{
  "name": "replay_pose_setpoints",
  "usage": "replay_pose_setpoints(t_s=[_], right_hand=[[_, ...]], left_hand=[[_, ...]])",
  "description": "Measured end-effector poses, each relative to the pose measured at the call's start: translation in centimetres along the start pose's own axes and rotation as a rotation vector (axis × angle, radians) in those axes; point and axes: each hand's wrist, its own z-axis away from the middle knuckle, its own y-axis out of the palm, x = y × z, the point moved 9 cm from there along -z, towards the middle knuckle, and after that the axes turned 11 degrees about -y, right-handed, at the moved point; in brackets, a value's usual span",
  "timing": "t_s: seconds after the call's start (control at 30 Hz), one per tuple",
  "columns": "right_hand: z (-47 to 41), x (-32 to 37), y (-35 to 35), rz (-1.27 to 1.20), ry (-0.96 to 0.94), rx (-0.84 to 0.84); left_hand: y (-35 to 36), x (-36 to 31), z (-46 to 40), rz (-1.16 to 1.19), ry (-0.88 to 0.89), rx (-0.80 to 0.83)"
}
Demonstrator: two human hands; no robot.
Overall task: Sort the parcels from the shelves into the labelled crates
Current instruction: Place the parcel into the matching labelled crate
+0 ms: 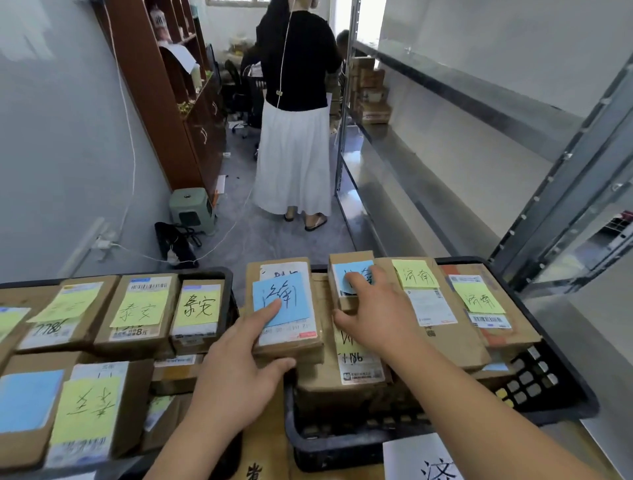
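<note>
Atop the black crate (548, 404), 2 brown cardboard parcels bearing blue notes: left hand (239, 370) pinches the larger parcel (284, 308); right hand (373, 315), fingers (356, 282) curled, grips the smaller parcel (349, 277).

You have bright, even light here, most of it coming from the window (239, 2) at the far end of the room, which is blown out to white. Glare streaks the steel shelves (428, 144) on your right. Shadows under the hands and parcels stay soft and short. The wide lens bends the shelf posts (565, 178) and walls near the edges. The handwriting on the notes (197, 306) is readable, though slightly soft, and the near corners smear.
</note>
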Motion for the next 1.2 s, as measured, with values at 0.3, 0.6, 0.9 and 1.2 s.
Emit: replay_pose_setpoints(t_s=[0.3, 0.6, 0.9, 1.2], right_hand=[[0.7, -0.3, 0.3, 0.084, -0.080, -0.051], [0.7, -2.4, 2.1, 0.080, -0.223, 0.041], [1.2, -2.9, 1.5, 0.060, -0.308, 0.075], [3.8, -3.7, -0.1, -0.019, -0.337, 0.064]], left_hand=[[3.7, -1.6, -4.9, -0.124, -0.045, 0.043], [5.7, -1.9, -6.2, -0.155, -0.079, 0.093], [5.5, -2.2, -6.2, -0.137, -0.086, 0.176], [4.3, -3.3, -2.8, -0.225, -0.096, 0.106]])
